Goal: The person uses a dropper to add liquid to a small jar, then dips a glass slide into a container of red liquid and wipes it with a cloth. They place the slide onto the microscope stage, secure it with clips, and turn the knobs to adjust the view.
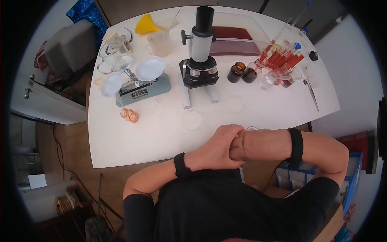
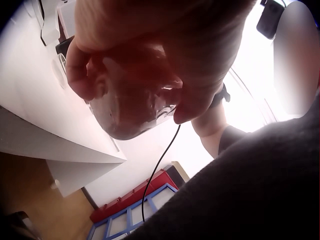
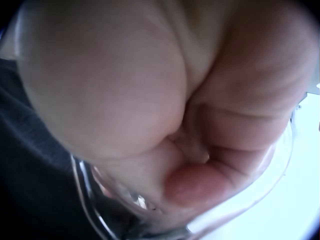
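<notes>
My left hand (image 1: 215,149) grips a clear glass vessel (image 2: 127,120) from outside, at the front edge of the table. Its rounded bottom shows below the fingers in the left wrist view. The right hand (image 1: 260,145) reaches into its mouth, and the glass rim circles that hand near the wrist. Bent, bunched fingers (image 3: 195,185) show inside the rim in the right wrist view; whether they pinch anything I cannot tell. Just beyond the hands lies a flat clear round dish (image 1: 191,120) on the white table (image 1: 149,139).
A microscope (image 1: 201,52) stands mid-table, with a balance (image 1: 143,90) and small flask (image 1: 129,115) to its left. On the right are brown bottles (image 1: 236,73), racked red test tubes (image 1: 282,56) and tweezers (image 1: 311,94). A yellow funnel (image 1: 146,25) is at back left.
</notes>
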Demonstrator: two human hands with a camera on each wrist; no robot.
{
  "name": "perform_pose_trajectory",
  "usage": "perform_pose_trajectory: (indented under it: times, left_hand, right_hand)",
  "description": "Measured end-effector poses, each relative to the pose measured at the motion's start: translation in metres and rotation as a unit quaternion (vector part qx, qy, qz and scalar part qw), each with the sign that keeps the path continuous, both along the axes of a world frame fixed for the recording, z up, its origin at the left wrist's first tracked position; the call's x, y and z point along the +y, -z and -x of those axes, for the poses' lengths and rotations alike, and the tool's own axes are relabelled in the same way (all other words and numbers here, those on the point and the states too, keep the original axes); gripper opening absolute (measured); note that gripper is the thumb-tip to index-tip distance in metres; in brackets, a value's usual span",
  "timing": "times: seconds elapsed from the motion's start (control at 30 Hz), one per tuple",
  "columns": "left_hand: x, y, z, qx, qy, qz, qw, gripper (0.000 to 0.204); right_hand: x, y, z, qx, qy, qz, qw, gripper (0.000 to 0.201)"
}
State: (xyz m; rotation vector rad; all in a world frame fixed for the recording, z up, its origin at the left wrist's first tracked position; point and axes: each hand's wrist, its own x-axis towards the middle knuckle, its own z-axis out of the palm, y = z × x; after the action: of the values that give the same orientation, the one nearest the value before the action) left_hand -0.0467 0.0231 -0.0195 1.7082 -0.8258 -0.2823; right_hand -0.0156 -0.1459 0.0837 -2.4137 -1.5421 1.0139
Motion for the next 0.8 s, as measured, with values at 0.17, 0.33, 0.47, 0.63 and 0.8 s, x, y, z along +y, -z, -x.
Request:
perform_pose_trajectory:
  times: [0.17, 0.33, 0.47, 0.63, 0.8]
  left_hand:
    - [-0.04, 0.007, -0.003, 0.002, 0.025, 0.0, 1.0, 0.08]
    - [-0.069, 0.011, -0.01, 0.029, 0.031, 0.001, 0.999, 0.081]
    - [-0.085, 0.008, -0.021, 0.027, 0.034, -0.011, 0.999, 0.081]
    - [-0.099, 0.005, -0.03, 0.046, 0.064, -0.015, 0.997, 0.081]
    - [-0.104, 0.005, -0.036, 0.023, 0.071, -0.002, 0.997, 0.081]
  right_hand:
    - [-0.025, 0.018, -0.001, 0.02, 0.008, 0.006, 1.0, 0.009]
    - [-0.056, 0.01, -0.006, 0.034, 0.038, -0.013, 0.999, 0.007]
    - [-0.079, 0.001, -0.01, 0.044, 0.064, -0.026, 0.997, 0.006]
    - [-0.096, -0.021, -0.014, 0.075, 0.094, -0.032, 0.992, 0.007]
    - [-0.108, -0.014, -0.012, 0.145, 0.141, -0.103, 0.974, 0.011]
